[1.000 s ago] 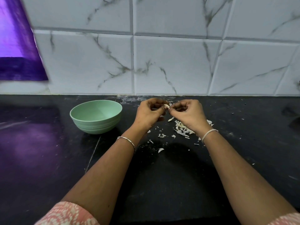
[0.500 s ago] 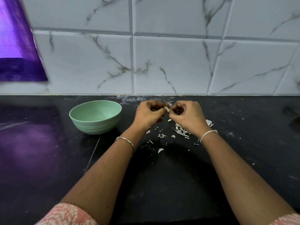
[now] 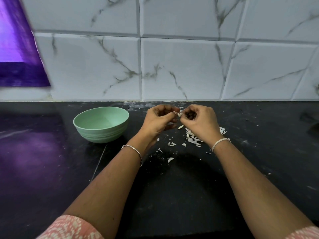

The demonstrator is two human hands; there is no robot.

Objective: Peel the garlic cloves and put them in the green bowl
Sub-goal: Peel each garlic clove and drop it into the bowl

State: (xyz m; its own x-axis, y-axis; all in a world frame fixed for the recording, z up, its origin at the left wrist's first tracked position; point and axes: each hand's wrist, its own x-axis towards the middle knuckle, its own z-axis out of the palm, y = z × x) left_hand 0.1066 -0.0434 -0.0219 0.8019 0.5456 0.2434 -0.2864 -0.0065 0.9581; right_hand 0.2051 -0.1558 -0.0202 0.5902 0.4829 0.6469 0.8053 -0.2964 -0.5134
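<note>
Both hands are raised just above the black countertop (image 3: 172, 195), close to the tiled wall (image 3: 181, 69), and meet knuckle to knuckle. The left hand (image 3: 159, 120) has its fingers curled, and its thumb and forefinger pinch a small pale garlic clove (image 3: 179, 114). The right hand (image 3: 200, 121) is likewise curled, with its fingertips gripping the same clove from the other side. The clove sits between the two hands, clear of the counter, and most of it is hidden by the fingers.

The green bowl (image 3: 101, 133) stands upright on the counter to the left of the left hand, near it but not touching it.

White peel scraps (image 3: 191, 138) lie scattered on the counter beneath and just in front of the right hand, with a few loose flakes towards the left wrist. One larger curved piece (image 3: 170, 159) lies apart, between the forearms.

The left wrist bears a thin bracelet (image 3: 133, 150) and the right wrist a pale band (image 3: 220, 142). A pink patterned sleeve (image 3: 69, 228) shows at the lower edge. A purple panel (image 3: 17, 57) occupies the upper left corner, and its glow falls on the counter below.
</note>
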